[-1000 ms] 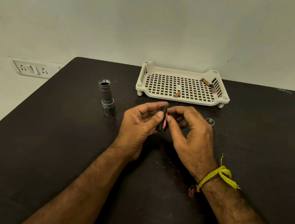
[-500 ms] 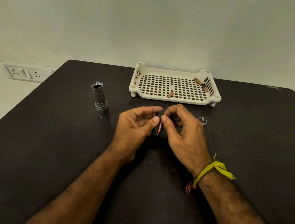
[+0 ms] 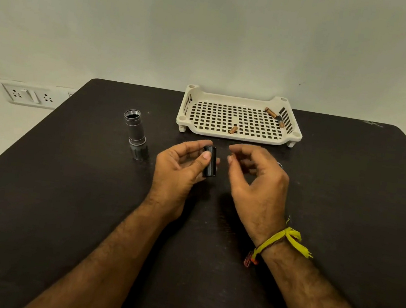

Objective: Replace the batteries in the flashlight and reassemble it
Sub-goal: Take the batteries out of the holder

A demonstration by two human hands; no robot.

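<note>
Left hand (image 3: 182,166) has the black battery holder (image 3: 210,161) pinched upright, thumb on its near side and fingers (image 3: 192,145) wrapped behind it, lifted off the dark counter (image 3: 60,199). Right hand (image 3: 258,180) sits just to the right of the holder, not touching it, fingers curled loosely with thumb and forefinger tips close but gripping nothing. Out to the left of the left hand's fingers, the grey flashlight body (image 3: 135,134) stands on end, open threaded mouth up. Just beyond both sets of fingertips sits the white perforated tray (image 3: 235,136), one copper-coloured battery (image 3: 232,129) near its front edge and two more batteries (image 3: 275,115) in its far right corner. Peeking out behind the right hand's knuckles, a small ring-shaped part (image 3: 280,165), mostly hidden.
</note>
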